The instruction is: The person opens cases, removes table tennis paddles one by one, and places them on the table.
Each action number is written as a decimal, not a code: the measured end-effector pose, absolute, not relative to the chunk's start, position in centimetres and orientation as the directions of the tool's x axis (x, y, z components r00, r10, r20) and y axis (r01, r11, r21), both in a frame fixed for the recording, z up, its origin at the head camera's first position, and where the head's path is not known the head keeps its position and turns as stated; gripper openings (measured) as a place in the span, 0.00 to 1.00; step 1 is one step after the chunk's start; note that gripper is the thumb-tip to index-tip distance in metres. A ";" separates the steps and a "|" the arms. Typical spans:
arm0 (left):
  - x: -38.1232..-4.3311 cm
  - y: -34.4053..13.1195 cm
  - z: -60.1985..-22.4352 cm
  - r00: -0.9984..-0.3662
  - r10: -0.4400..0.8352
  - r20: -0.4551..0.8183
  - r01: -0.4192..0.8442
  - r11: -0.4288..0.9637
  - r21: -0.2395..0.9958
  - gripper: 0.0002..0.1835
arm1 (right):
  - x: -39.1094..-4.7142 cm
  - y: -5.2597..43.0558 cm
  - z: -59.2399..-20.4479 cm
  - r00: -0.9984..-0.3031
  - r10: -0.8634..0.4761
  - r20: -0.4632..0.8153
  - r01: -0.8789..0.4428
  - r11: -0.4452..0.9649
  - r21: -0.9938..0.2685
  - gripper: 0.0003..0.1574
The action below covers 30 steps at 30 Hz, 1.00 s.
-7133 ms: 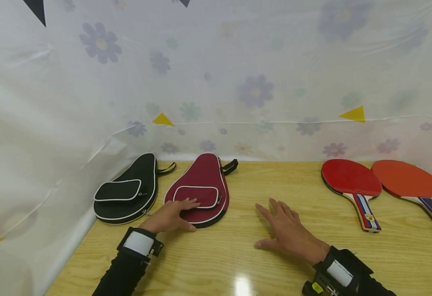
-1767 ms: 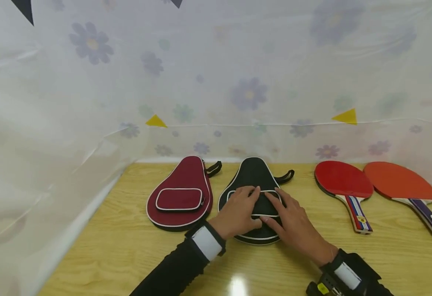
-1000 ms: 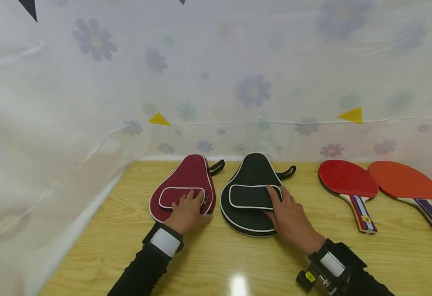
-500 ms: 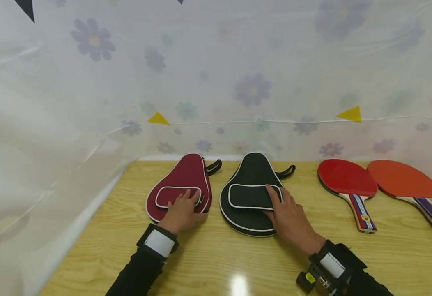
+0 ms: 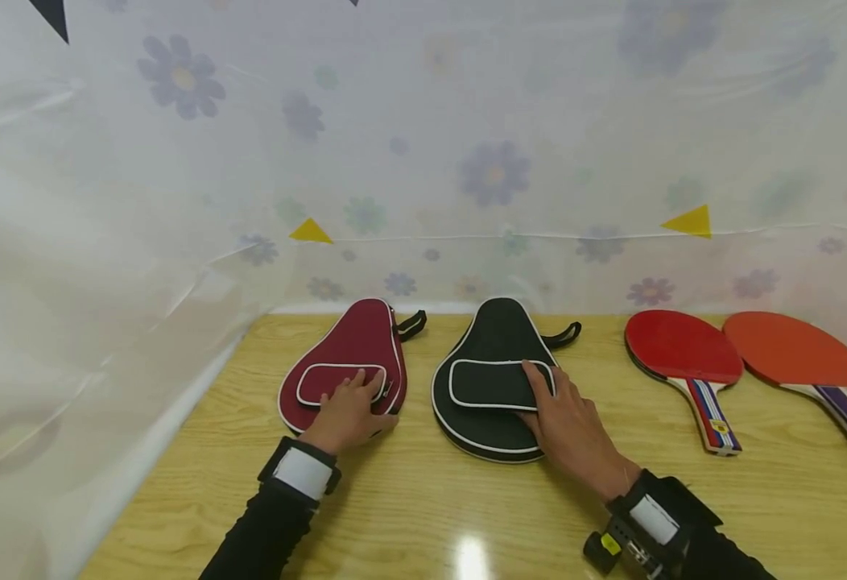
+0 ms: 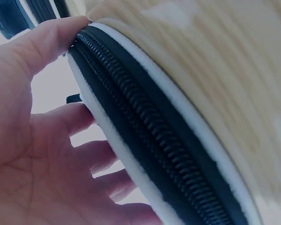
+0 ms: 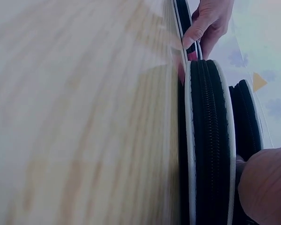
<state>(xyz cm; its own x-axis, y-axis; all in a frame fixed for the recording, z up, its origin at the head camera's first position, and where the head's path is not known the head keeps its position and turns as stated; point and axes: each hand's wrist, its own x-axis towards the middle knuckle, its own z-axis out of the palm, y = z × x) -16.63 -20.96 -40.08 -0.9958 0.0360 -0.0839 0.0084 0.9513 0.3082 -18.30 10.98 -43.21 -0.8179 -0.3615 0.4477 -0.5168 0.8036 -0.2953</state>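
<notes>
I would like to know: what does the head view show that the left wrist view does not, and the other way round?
Only the head view shows the red paddle, the orange paddle and the right hand. Only the left wrist view shows clear zipper teeth along the edge of the maroon case, and the palm of the left hand. Both share the left hand, the maroon case and the wooden table.
</notes>
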 end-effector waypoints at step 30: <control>-16.6 -25.3 -40.1 -0.994 0.047 -0.101 0.009 0.935 0.354 0.43 | -18.2 11.1 -43.2 -0.813 -0.356 0.461 -0.518 0.805 -0.291 0.43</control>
<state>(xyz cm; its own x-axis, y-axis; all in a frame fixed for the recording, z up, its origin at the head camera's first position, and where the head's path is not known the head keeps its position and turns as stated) -16.64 -25.34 -40.07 -0.9937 0.0475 -0.1015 0.0085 0.9353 0.3538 -18.20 11.15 -43.23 -0.8128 -0.3562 0.4610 -0.5176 0.8046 -0.2909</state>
